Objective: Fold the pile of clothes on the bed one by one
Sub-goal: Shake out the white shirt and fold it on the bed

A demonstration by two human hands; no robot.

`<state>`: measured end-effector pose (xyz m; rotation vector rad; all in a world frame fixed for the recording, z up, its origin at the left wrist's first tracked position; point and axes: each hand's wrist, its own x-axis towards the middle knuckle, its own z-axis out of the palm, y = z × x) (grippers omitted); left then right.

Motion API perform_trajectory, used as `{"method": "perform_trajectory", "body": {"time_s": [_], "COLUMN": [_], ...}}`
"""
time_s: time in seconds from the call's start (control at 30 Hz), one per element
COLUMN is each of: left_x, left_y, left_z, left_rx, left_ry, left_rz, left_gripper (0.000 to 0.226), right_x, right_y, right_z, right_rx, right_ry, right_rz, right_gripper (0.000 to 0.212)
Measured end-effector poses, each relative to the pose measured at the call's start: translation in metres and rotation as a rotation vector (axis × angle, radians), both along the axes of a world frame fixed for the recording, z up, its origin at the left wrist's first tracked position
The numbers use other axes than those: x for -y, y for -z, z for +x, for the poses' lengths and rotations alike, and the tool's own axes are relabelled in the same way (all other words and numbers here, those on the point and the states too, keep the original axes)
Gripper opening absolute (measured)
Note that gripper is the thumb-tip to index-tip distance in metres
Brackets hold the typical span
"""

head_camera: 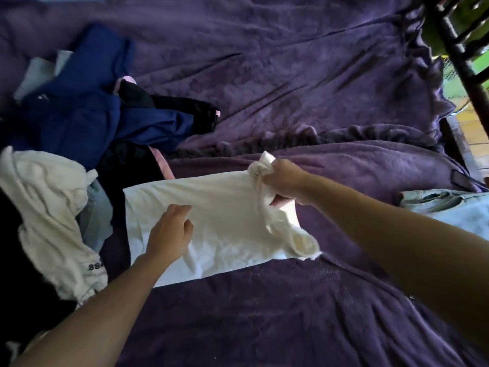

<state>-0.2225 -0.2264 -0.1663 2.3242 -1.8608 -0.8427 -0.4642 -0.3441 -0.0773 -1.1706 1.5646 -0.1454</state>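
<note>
A cream white shirt (pixel 225 207) lies partly folded into a long strip across the purple blanket (pixel 291 75) in the middle of the bed. My right hand (pixel 284 181) is shut on a bunched end of the shirt at its far right corner, lifting it slightly. My left hand (pixel 169 234) rests flat on the left half of the shirt, fingers apart, pressing it down. The pile of unfolded clothes (pixel 87 115) sits to the left, with dark blue, black and pink pieces.
Another cream garment with printed numbers (pixel 53 221) lies at the left edge beside black cloth. A folded pale grey-blue piece (pixel 449 205) rests at the right edge. A dark wooden bedpost (pixel 465 67) stands at the top right, with the floor beyond it.
</note>
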Motion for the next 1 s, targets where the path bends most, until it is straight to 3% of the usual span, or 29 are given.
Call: {"method": "perform_trajectory", "body": {"time_s": [0.13,0.23,0.3,0.37,0.43,0.5,0.57,0.63,0.8,0.87,1.0], "left_x": [-0.031,-0.045,-0.049,-0.048,-0.044,-0.044,-0.050,-0.059,-0.067,-0.067,-0.065], "left_y": [0.003,0.006,0.008,0.009,0.014,0.027,0.044,0.057,0.059,0.051,0.028], "left_z": [0.038,0.048,0.042,0.025,0.004,-0.015,-0.023,-0.021,-0.002,0.012,0.055], "left_rx": [-0.024,-0.042,-0.028,-0.006,0.012,0.039,0.061,0.062,0.033,-0.009,-0.129], "left_ry": [-0.087,-0.146,-0.124,-0.009,0.148,0.330,0.426,0.436,0.506,0.450,0.093], "left_rz": [-0.007,-0.017,-0.054,-0.138,-0.198,-0.115,0.045,0.110,0.101,0.068,-0.040], "left_gripper": [0.038,0.037,0.037,0.037,0.040,0.044,0.046,0.048,0.050,0.046,0.035], "right_x": [-0.013,-0.023,-0.029,-0.032,-0.038,-0.041,-0.038,-0.026,-0.013,-0.016,-0.029], "right_y": [0.027,0.054,0.070,0.083,0.095,0.107,0.118,0.126,0.113,0.094,0.045], "right_z": [0.066,0.072,0.052,0.019,-0.013,-0.028,-0.028,-0.024,-0.011,-0.001,0.042], "right_rx": [0.183,0.176,0.014,-0.301,-0.460,-0.400,-0.224,-0.139,0.014,0.065,0.048], "right_ry": [0.026,0.045,0.094,0.098,0.135,0.232,0.340,0.365,0.334,0.331,0.223], "right_rz": [0.220,0.196,-0.054,-0.338,-0.383,-0.203,-0.045,-0.039,-0.017,-0.062,-0.130], "right_gripper": [0.007,0.025,0.025,0.023,0.033,0.061,0.081,0.078,0.028,0.029,0.047]}}
